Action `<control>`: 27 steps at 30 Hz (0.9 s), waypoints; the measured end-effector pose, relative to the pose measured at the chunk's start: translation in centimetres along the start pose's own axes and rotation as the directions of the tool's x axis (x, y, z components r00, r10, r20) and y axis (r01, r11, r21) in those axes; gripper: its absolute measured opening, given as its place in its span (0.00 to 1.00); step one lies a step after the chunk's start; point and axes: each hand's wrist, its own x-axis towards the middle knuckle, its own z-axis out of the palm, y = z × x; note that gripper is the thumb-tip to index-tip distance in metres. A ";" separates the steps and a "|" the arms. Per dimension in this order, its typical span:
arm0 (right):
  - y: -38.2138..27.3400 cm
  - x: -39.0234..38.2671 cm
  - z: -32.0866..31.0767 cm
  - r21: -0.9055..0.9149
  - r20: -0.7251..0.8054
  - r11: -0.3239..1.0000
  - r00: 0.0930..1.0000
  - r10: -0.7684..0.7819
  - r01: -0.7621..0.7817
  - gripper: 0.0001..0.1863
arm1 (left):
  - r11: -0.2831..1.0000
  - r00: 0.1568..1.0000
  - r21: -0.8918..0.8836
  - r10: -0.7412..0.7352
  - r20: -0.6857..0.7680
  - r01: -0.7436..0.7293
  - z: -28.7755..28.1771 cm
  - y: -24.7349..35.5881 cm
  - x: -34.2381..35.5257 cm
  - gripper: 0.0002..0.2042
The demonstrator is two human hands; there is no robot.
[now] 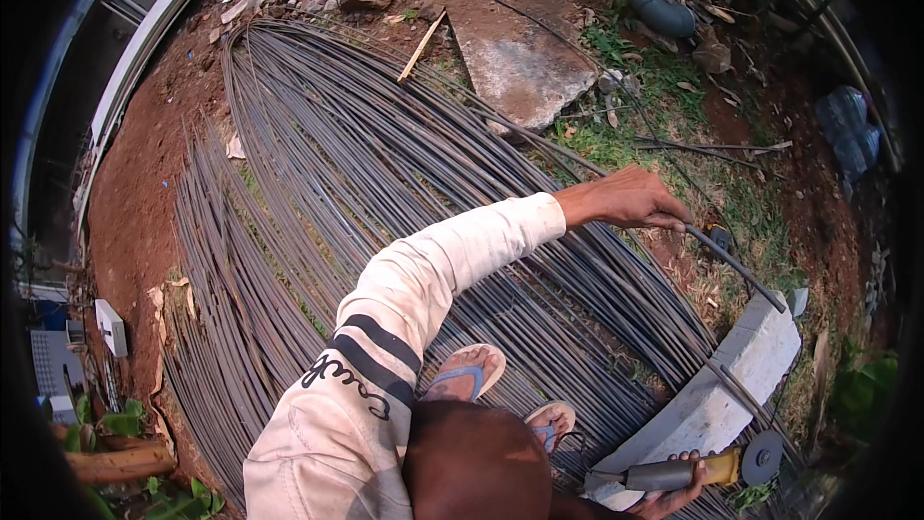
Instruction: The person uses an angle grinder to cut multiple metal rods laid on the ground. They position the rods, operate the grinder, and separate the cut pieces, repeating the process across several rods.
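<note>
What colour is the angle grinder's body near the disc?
Yellow angle grinder body, seen in the head view.

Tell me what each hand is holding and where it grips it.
The left hand grips a steel rebar rod at its upper part, above the concrete block. The right hand holds an angle grinder around its body, behind the disc.

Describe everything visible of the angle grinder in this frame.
The angle grinder lies roughly level at the lower right, its grey body gripped by the right hand. The head section is yellow, carrying a dark round disc facing the camera. The disc sits by the pale concrete block, beside a rebar lying across it.
</note>
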 end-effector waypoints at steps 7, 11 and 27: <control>-0.1 0.1 0.1 0.005 0.014 0.998 0.998 0.064 -0.064 0.53 | 0.980 0.947 -0.170 0.043 -0.320 -0.102 -5.6 1.1 5.2 0.14; 0.3 0.5 -0.5 -0.029 0.068 0.999 0.997 0.043 -0.041 0.52 | 0.969 0.854 -0.036 0.198 -0.481 -0.244 -8.0 4.2 10.8 0.14; 0.2 0.3 -3.1 -0.137 -0.126 0.990 0.992 0.006 -0.023 0.39 | 0.980 0.984 0.199 0.048 -0.173 -0.012 -6.1 -4.0 3.6 0.20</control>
